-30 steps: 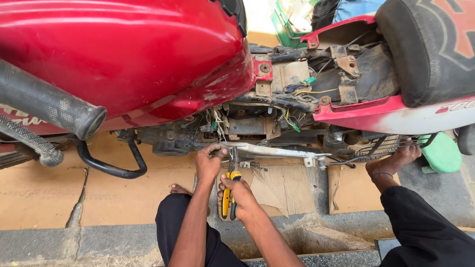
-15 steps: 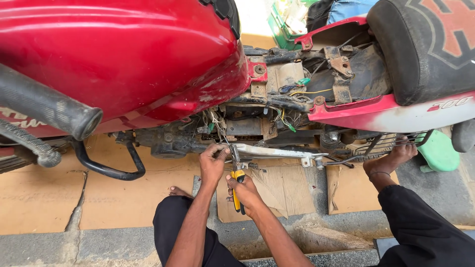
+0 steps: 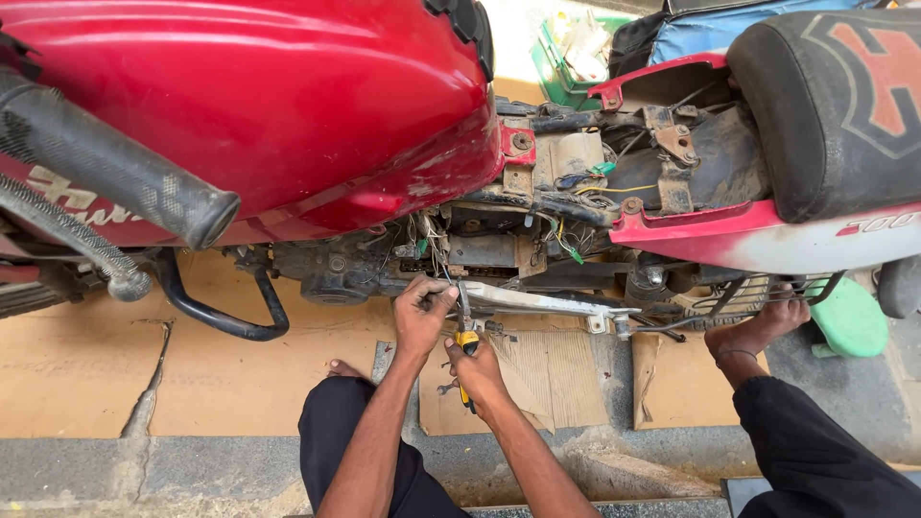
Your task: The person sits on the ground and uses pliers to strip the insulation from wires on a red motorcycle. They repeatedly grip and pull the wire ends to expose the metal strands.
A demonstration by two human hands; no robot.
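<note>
One pair of pliers [image 3: 464, 350], upright, in right hand [image 3: 477, 369].

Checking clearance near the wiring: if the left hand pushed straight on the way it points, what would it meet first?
Probably the loose wires and dark engine parts just beyond the left hand; depth is hard to judge from above.

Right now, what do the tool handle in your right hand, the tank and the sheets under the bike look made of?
Tool handle in the right hand: yellow and black, probably plastic or rubber grip, matte. Tank: glossy red paint with bright highlights, likely over metal. Sheets on the ground: brown cardboard, dull, creased and torn at the edges. The left hand holds a dark part I cannot judge.
</note>
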